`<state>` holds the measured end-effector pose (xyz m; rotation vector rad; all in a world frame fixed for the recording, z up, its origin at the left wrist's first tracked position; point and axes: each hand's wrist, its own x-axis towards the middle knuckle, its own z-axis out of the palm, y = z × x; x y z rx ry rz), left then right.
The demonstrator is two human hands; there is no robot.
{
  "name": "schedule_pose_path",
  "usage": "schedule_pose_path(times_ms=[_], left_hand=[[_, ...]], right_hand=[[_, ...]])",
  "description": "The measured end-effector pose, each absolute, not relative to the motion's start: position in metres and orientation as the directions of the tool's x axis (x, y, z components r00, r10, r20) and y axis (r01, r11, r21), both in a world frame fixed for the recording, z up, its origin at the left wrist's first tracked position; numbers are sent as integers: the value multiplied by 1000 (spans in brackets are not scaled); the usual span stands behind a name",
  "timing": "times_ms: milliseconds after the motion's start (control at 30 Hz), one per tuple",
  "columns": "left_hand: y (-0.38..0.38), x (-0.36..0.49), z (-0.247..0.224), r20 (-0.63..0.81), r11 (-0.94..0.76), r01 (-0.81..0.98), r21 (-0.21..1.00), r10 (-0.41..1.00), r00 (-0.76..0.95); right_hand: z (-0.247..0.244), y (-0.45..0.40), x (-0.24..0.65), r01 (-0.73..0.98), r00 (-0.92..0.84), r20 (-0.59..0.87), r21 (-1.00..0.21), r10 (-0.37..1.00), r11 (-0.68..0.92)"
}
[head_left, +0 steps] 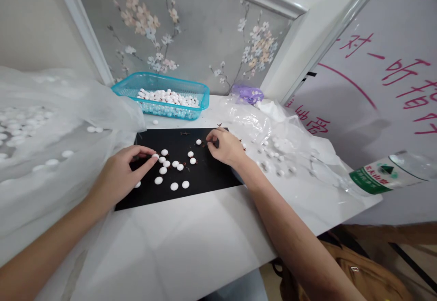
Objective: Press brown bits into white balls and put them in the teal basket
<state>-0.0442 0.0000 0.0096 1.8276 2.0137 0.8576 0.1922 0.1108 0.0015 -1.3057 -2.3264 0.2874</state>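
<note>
At the left of a black mat (pixel 208 176), my left hand (pixel 118 171) pinches a small white round piece (pixel 155 156) between thumb and fingertips. Several more white round pieces (pixel 166 164) lie scattered on the mat beside it, some with small dark red-brown bits attached or close by. My right hand (pixel 225 147) is over the mat's right edge, its fingers curled and thumb drawn in. Whatever those fingers hold, if anything, is too small to make out. Near them lies a single white piece (pixel 198 142) with brown bits.
Behind the mat stands a blue plastic basket (pixel 201 98) full of white pieces. A clear bag (pixel 78 105) with white pieces covers the left side; another plastic bag (pixel 252 121) lies at right, near a purple packet (pixel 248 94). A plastic bottle (pixel 385 173) lies at the far right.
</note>
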Motion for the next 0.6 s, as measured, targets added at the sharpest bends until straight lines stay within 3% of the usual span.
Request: schedule_pose_path(times_ms=[367, 500, 600], left_hand=[[3, -46, 2, 220, -25, 835, 550, 968, -116], [3, -46, 2, 228, -28, 841, 541, 967, -114], [3, -45, 2, 229, -22, 846, 532, 966, -119]], right_hand=[[-1, 106, 183, 708, -518, 265, -401, 814, 581], [-4, 109, 180, 578, -455, 309, -611, 835, 541], [-1, 106, 177, 392, -439, 210, -830, 874, 396]])
